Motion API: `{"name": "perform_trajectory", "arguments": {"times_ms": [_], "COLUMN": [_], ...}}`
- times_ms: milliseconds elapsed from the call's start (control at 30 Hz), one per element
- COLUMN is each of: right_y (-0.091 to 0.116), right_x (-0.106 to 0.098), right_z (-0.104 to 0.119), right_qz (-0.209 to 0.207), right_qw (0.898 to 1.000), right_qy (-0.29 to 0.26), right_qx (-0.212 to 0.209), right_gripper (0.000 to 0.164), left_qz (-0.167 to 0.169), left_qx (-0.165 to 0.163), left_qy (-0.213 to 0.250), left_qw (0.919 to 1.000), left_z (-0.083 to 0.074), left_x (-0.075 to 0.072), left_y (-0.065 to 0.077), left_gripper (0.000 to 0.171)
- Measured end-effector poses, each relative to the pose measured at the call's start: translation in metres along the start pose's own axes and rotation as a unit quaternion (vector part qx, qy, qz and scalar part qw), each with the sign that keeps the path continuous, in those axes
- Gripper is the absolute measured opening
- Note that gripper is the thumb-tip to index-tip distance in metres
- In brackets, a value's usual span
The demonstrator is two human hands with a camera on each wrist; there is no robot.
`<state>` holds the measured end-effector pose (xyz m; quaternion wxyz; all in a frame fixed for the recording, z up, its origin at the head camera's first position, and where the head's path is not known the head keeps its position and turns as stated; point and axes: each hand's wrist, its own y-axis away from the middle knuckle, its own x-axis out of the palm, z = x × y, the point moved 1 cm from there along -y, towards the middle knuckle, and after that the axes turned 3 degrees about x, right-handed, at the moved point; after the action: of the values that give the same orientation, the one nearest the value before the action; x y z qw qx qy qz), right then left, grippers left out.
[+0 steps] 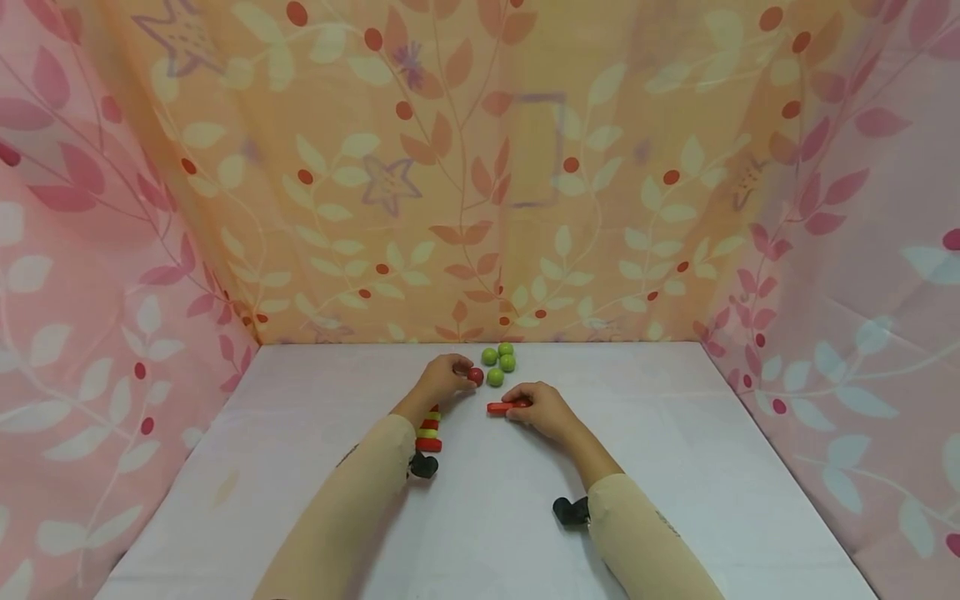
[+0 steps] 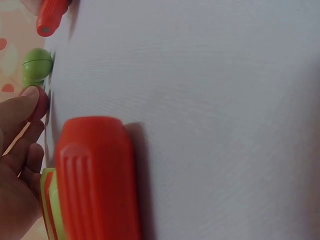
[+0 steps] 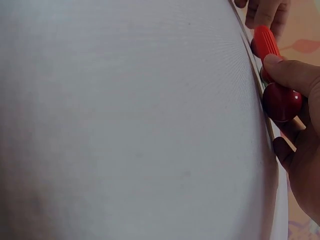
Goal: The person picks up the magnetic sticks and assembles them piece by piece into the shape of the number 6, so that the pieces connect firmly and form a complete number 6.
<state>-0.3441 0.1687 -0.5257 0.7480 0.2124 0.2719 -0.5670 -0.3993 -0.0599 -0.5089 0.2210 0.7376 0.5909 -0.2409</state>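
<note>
My left hand (image 1: 441, 382) pinches a small red ball (image 1: 476, 377) at the near side of a group of green balls (image 1: 496, 377). In the left wrist view the thumb presses on that red ball (image 2: 41, 104). To its right, my right hand (image 1: 546, 408) holds a red ridged handle (image 1: 498, 408) that points left. The right wrist view shows a dark red ball (image 3: 282, 101) at the handle's near end, by the fingers; whether the two are joined I cannot tell.
Below my left forearm lies a row of red and yellow-green handles (image 1: 429, 433), partly hidden by the sleeve. All stands on a white tabletop (image 1: 480, 517), with patterned cloth walls (image 1: 480, 167) at the back and both sides.
</note>
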Motion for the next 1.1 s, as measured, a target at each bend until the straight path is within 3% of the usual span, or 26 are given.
{"name": "perform_trajectory", "arguments": {"times_ms": [367, 600, 733, 933, 1100], "right_y": [0.002, 0.004, 0.004, 0.002, 0.002], "right_x": [0.002, 0.001, 0.001, 0.001, 0.001], "right_z": [0.002, 0.004, 0.004, 0.001, 0.002], "right_qz": [-0.005, -0.008, -0.01, -0.009, -0.005], "right_qw": [1.0, 1.0, 1.0, 1.0, 1.0], "right_qy": [-0.003, -0.004, -0.001, 0.003, 0.0], "right_qx": [0.003, 0.009, 0.011, 0.003, 0.005], "right_gripper": [0.018, 0.018, 0.019, 0.02, 0.019], "left_qz": [-0.005, 0.0, 0.013, 0.03, 0.047], "left_qx": [0.031, 0.022, 0.015, 0.039, 0.036], "left_qy": [0.007, 0.008, -0.002, -0.029, -0.036], "left_qw": [0.9995, 0.9997, 0.9998, 0.9984, 0.9976], "left_z": [0.004, 0.004, 0.003, 0.003, 0.004], "left_x": [0.0, -0.001, -0.005, -0.01, -0.014], "left_y": [0.002, 0.004, 0.011, 0.023, 0.034], "left_gripper": [0.036, 0.032, 0.031, 0.029, 0.03]}}
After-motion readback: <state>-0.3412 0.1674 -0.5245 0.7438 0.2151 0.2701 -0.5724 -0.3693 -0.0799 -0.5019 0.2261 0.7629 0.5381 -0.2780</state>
